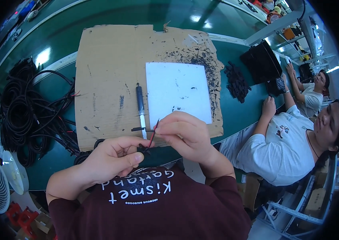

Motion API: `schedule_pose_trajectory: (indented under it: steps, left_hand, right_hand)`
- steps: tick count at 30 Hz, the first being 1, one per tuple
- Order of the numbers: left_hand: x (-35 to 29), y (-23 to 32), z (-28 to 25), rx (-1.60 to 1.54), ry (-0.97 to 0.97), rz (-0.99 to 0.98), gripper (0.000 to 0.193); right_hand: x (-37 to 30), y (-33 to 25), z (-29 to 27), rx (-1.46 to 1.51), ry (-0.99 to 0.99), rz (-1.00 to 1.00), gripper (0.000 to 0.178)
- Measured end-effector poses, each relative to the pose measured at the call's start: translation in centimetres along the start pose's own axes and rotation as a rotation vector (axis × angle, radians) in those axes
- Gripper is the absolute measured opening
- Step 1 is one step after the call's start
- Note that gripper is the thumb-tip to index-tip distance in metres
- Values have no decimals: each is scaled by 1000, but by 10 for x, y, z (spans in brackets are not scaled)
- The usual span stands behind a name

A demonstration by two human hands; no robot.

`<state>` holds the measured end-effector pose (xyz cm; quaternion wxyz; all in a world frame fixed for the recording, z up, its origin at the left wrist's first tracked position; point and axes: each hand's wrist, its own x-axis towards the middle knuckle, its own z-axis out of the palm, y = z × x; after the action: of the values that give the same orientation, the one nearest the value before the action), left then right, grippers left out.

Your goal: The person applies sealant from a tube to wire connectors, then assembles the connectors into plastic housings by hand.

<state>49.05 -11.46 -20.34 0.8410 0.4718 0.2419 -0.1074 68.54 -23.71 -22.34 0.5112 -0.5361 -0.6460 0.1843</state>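
**Pinching a thin wire end over the cardboard's near edge**

Holding the work close to the chest, the left hand (111,160) closes thumb against forefinger on the black cable end (143,149), and most of that cable is hidden under the palm. The right hand (187,134) curls its fingertips together on the thin red and black wires (153,134) that rise from the cable end; how far the wires run inside that grip cannot be made out.

Both hands hover above the near edge of a stained cardboard sheet (105,72) lying on the green tabletop (241,112). On the cardboard lie a white sheet (177,92) and, just beside its left edge, a knife (140,106) with a dark handle. A short black piece (138,129) lies by the blade tip, too small to identify.

A tangle of black cables (29,112) sits to the left, partly cut off by the dark rim. A small pile of black parts (236,82) lies to the right, near two seated people whose hands rest at the tabletop edge.
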Motion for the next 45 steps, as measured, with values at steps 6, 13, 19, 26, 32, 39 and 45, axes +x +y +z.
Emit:
schedule_pose_trajectory:
  steps: [6,13,19,26,32,39,45]
  left_hand:
    - [3,-14,-5,-179,-11,200,48]
    - [-1,-6,-5,-156,49,281,67]
    - [-8,2,-8,-43,61,399,76]
    - [-9,20,-23,278,-48,278,54]
    - [-15,12,-19,251,35,351,31]
    - [-7,-19,-23,578,151,987,37]
    - [-5,-30,-20,449,179,1036,37]
  right_hand:
    - [-2,-1,11,72,63,-95,21]
    - [2,-12,18,31,20,-148,21]
    - [7,-10,20,179,-51,-24,19]
    - [12,-13,20,216,-114,19,17]
    - [8,-15,22,119,-60,-106,22]
    - [5,-15,29,17,-4,-328,27]
    - [14,-12,25,103,-98,-427,26]
